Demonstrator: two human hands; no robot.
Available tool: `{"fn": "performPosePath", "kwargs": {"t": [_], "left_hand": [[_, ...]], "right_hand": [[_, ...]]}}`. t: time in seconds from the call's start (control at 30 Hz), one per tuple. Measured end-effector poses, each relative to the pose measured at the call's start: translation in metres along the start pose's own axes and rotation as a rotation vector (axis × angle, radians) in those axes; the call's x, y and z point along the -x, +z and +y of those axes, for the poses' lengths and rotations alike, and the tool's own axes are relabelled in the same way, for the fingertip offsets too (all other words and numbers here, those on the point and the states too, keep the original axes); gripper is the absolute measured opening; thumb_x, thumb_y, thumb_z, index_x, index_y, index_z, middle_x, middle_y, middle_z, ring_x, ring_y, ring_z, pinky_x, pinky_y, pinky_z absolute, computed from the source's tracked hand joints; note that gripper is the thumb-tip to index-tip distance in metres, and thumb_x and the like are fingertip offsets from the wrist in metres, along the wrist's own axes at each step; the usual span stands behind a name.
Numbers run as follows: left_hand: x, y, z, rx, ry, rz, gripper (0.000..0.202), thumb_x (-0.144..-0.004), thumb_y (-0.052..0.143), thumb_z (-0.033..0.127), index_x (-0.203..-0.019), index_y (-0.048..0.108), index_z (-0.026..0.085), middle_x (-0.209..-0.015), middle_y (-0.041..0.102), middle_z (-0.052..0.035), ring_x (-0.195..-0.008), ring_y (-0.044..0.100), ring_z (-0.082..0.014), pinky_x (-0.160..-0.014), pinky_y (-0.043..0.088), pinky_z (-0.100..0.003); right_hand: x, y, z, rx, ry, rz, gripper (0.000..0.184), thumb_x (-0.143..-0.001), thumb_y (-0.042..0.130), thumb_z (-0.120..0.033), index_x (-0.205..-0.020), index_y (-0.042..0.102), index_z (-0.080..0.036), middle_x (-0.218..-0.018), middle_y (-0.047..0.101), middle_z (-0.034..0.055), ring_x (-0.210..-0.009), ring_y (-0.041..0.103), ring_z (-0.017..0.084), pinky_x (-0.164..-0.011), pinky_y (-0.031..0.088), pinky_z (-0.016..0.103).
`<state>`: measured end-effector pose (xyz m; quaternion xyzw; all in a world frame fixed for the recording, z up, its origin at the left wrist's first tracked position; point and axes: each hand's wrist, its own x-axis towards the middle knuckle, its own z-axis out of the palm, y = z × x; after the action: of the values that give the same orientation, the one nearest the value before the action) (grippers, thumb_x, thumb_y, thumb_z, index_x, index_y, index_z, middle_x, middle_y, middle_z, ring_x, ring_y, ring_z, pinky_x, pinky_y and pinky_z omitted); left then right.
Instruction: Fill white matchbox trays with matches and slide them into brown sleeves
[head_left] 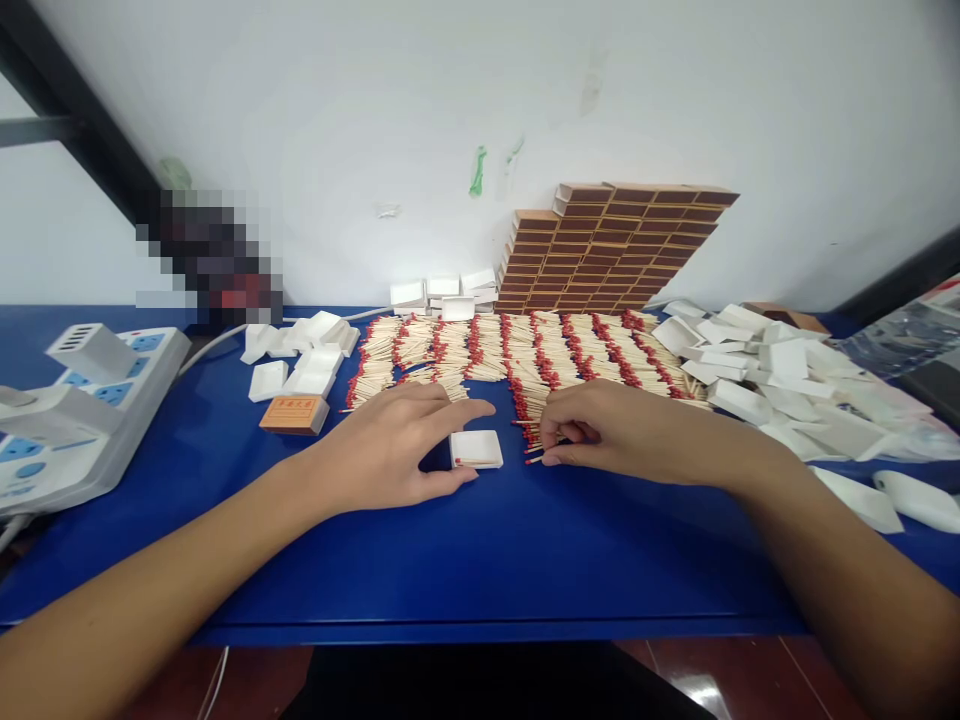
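My left hand [397, 445] rests on the blue table [480, 560], thumb and fingers closed round a small white matchbox tray [477, 449] that holds it in place. My right hand [607, 430] lies just right of the tray, its fingertips pinched on a few red-tipped matches [534, 452] at the near edge of a long spread of matches [525, 355]. The spread runs across the table behind both hands.
A stack of brown matchbox sleeves [607, 250] leans on the wall. White trays lie at the left [300, 355], at the back [442, 292] and heaped at the right [780, 375]. One closed orange matchbox [295, 413] and a grey power strip [67, 410] sit left.
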<state>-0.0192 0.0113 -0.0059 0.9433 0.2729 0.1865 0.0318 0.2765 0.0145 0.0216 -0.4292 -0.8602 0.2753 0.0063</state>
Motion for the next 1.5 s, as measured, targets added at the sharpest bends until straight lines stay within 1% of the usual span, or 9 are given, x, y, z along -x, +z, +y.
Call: {"fn": "performPosePath", "kwargs": {"t": [0.23, 0.57, 0.8, 0.97, 1.07, 1.17, 1.3, 1.4, 1.5], "left_hand": [[0.000, -0.001, -0.001, -0.009, 0.008, 0.003, 0.051, -0.095, 0.071, 0.039, -0.141, 0.059, 0.020, -0.102, 0.072, -0.0066, -0.098, 0.070, -0.0249, -0.086, 0.054, -0.037], [-0.001, -0.002, 0.002, -0.012, 0.000, -0.007, 0.051, -0.095, 0.070, 0.038, -0.141, 0.058, 0.021, -0.101, 0.072, -0.0059, -0.097, 0.070, -0.0245, -0.086, 0.054, -0.037], [-0.003, -0.001, 0.006, 0.013, -0.033, -0.023, 0.054, -0.095, 0.071, 0.038, -0.144, 0.054, 0.022, -0.106, 0.073, -0.0055, -0.102, 0.070, -0.0247, -0.090, 0.055, -0.039], [-0.005, 0.001, 0.010, 0.047, -0.040, -0.045, 0.058, -0.098, 0.067, 0.042, -0.148, 0.048, 0.020, -0.112, 0.074, -0.0070, -0.107, 0.069, -0.0262, -0.093, 0.055, -0.041], [-0.005, 0.002, 0.010, 0.046, -0.056, -0.052, 0.059, -0.098, 0.067, 0.043, -0.149, 0.047, 0.021, -0.114, 0.073, -0.0073, -0.109, 0.069, -0.0264, -0.094, 0.055, -0.042], [-0.005, 0.001, 0.010, 0.058, -0.050, -0.043, 0.058, -0.097, 0.068, 0.041, -0.148, 0.048, 0.022, -0.114, 0.074, -0.0062, -0.108, 0.069, -0.0254, -0.094, 0.055, -0.040], [-0.004, -0.001, 0.008, 0.040, -0.055, -0.053, 0.059, -0.096, 0.070, 0.039, -0.149, 0.048, 0.023, -0.115, 0.075, -0.0065, -0.108, 0.070, -0.0257, -0.095, 0.055, -0.041], [-0.002, -0.002, 0.005, 0.015, -0.073, -0.057, 0.059, -0.096, 0.070, 0.039, -0.149, 0.049, 0.024, -0.112, 0.075, -0.0066, -0.108, 0.070, -0.0264, -0.095, 0.056, -0.042], [-0.001, -0.002, 0.002, -0.001, -0.060, -0.045, 0.059, -0.097, 0.069, 0.040, -0.149, 0.049, 0.024, -0.112, 0.075, -0.0071, -0.107, 0.070, -0.0262, -0.095, 0.056, -0.042]], "right_hand": [[0.002, -0.002, -0.001, -0.002, -0.001, 0.005, 0.022, -0.095, 0.066, -0.046, -0.096, 0.073, -0.024, -0.094, 0.073, 0.0018, -0.078, 0.063, 0.017, -0.065, 0.043, 0.030], [0.003, -0.001, -0.001, -0.003, 0.005, -0.018, 0.018, -0.095, 0.063, -0.037, -0.089, 0.072, -0.023, -0.091, 0.072, 0.0037, -0.075, 0.062, 0.018, -0.064, 0.040, 0.031], [-0.005, 0.011, -0.020, -0.025, -0.095, 0.203, 0.023, -0.099, 0.063, -0.041, -0.087, 0.069, -0.022, -0.077, 0.063, 0.0001, -0.069, 0.055, 0.016, -0.063, 0.037, 0.029], [-0.016, 0.034, -0.034, 0.079, -0.151, 0.327, 0.015, -0.102, 0.062, -0.032, -0.095, 0.068, -0.019, -0.086, 0.065, 0.0031, -0.074, 0.058, 0.016, -0.068, 0.038, 0.029], [-0.018, 0.040, -0.035, 0.095, -0.173, 0.322, 0.015, -0.101, 0.063, -0.031, -0.094, 0.069, -0.019, -0.087, 0.066, 0.0035, -0.075, 0.059, 0.016, -0.068, 0.039, 0.029], [-0.015, 0.035, -0.032, 0.054, -0.190, 0.305, 0.017, -0.103, 0.061, -0.034, -0.099, 0.070, -0.020, -0.088, 0.068, 0.0038, -0.076, 0.060, 0.017, -0.069, 0.040, 0.029], [-0.005, 0.013, -0.020, 0.091, -0.116, 0.320, 0.018, -0.101, 0.059, -0.032, -0.093, 0.071, -0.021, -0.082, 0.069, 0.0030, -0.074, 0.060, 0.017, -0.068, 0.039, 0.030], [0.000, -0.002, -0.008, 0.115, -0.064, 0.209, 0.016, -0.095, 0.063, -0.032, -0.087, 0.074, -0.024, -0.076, 0.069, 0.0010, -0.067, 0.059, 0.016, -0.063, 0.038, 0.030], [0.001, -0.006, 0.000, 0.077, -0.036, 0.120, 0.014, -0.092, 0.066, -0.032, -0.086, 0.077, -0.024, -0.079, 0.072, 0.0012, -0.067, 0.062, 0.016, -0.061, 0.041, 0.030]]}}
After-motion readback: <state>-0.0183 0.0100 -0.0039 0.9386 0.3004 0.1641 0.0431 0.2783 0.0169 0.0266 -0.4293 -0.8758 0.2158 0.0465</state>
